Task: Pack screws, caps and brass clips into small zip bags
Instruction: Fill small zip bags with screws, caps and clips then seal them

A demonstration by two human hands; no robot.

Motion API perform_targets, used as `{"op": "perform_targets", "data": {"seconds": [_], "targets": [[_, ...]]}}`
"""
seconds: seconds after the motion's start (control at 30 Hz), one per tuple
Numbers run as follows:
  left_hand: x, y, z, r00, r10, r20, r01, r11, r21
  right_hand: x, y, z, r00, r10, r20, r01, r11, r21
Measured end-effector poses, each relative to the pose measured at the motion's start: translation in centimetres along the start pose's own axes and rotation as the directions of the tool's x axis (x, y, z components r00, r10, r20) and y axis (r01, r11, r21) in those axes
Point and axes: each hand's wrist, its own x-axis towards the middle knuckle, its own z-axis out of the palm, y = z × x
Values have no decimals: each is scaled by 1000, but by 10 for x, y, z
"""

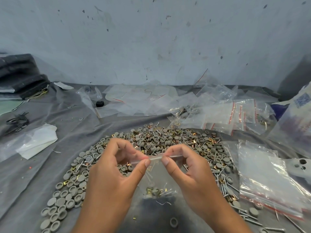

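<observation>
Both hands up over the table's near-middle, pinching one small zip bag (155, 175) by its seal strip. Left hand (112, 175) fingers clamped on the strip's left end, right hand (190, 172) fingers on the right part. Bag hangs below, holding caps, screws, brass clips. Loose parts pile (151, 140) just behind; empty zip bags (262, 179) at right edge.
</observation>
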Motion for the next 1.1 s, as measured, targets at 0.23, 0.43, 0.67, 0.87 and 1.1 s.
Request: {"op": "perform_targets", "data": {"seconds": [0.23, 0.43, 0.67, 0.87, 1.1], "targets": [[1, 5, -1, 993, -103, -62, 93, 986, -141, 1, -1, -3, 1000, 22, -13, -21, 999, 51], [1, 5, -3, 990, -136, -41, 130, 984, -123, 1, 0, -9, 999, 34, -11, -34, 997, 64], [1, 5, 1, 999, -49, 11, 49, 996, -80, 1, 0, -5, 1000, -2, -18, 5, 986, 167], [-1, 4, 0, 998, -56, 41, 57, 998, -24, 3, -3, -2, 1000, 1, -12, 2, 970, 244], [-2, -3, 2, 998, -32, 58, 28, 997, 66, 1, -5, -2, 1000, -12, 19, 8, 984, 176]]}}
